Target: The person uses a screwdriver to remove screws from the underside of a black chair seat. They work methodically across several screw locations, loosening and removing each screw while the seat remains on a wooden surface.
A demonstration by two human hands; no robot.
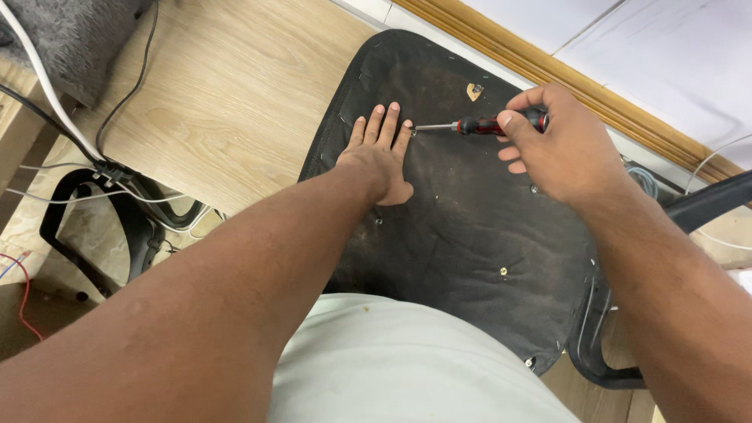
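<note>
1. Left hand [380, 157] lies flat on the black fabric underside of the chair seat [470, 235], fingers straight and spread just a little, gripping nothing, only pressing down. The fingertips end right beside the screwdriver's tip.

2. Right hand [560, 149] is closed around the red-and-black handle of the screwdriver [478, 124], thumb on top. The shaft runs nearly level, pointing left, and its tip meets a small screw [412, 131] near the seat's far edge.

3. The worry here: the tool lies almost flat rather than upright over the screw. I judge the tip could jump out of the head under a push and skid straight into those left fingertips (they are touching distance from it).

4. A slip could also chew the screw head or tear the fabric, which already looks scuffed and dusty.

5. The seat rests on the wooden floor [235, 94] with only the flat hand steadying it. A hard twist could make it slide or pivot.

6. Other screws [503, 271] dot the seat, and one may sit loose; it could roll off unnoticed.

7. Cables [117, 168] trail at the left, well apart from both hands, so little risk there.
</note>
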